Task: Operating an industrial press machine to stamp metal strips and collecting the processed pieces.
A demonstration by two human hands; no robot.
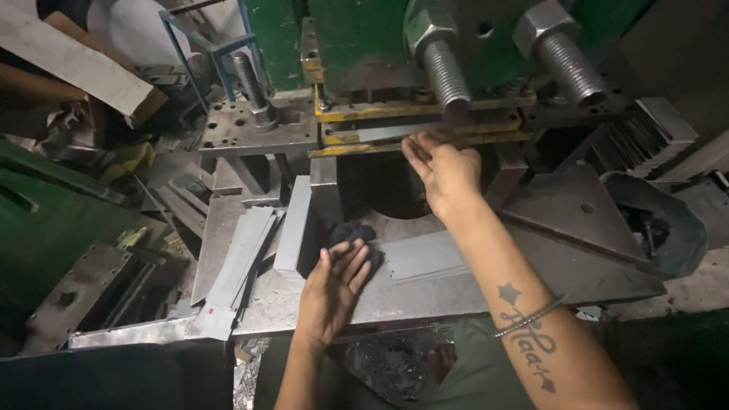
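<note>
1. Seen from above, a person stands at a green press machine (364,38), with both bare arms reaching out over a grey steel table (425,292).
2. The right hand (444,171) stretches forward to the yellow-edged die slot (418,125) of the machine. Its fingers are extended and close together, the fingertips touching a thin grey metal strip (380,134) that lies in the slot. Whether the thumb pinches the strip from below cannot be told.
3. The right forearm carries a dark tattoo and a thin metal bangle (531,315) near the elbow.
4. The left hand (334,285) rests palm down on the table, its fingers loosely spread and flat. The fingertips lie on a crumpled dark cloth (353,231); the hand grips nothing.
5. Just right of the left hand, a small stack of flat grey metal sheets (425,258) lies on the table, near the cloth.
6. To the left of the left hand, a pile of long narrow grey strips (239,262) lies slanted, reaching past the table's front edge.
7. Two large threaded bolts (444,68) with heavy nuts stick out of the machine above the right hand.
8. At the far right, a dark curved bin (668,220) sits beside the table.
</note>
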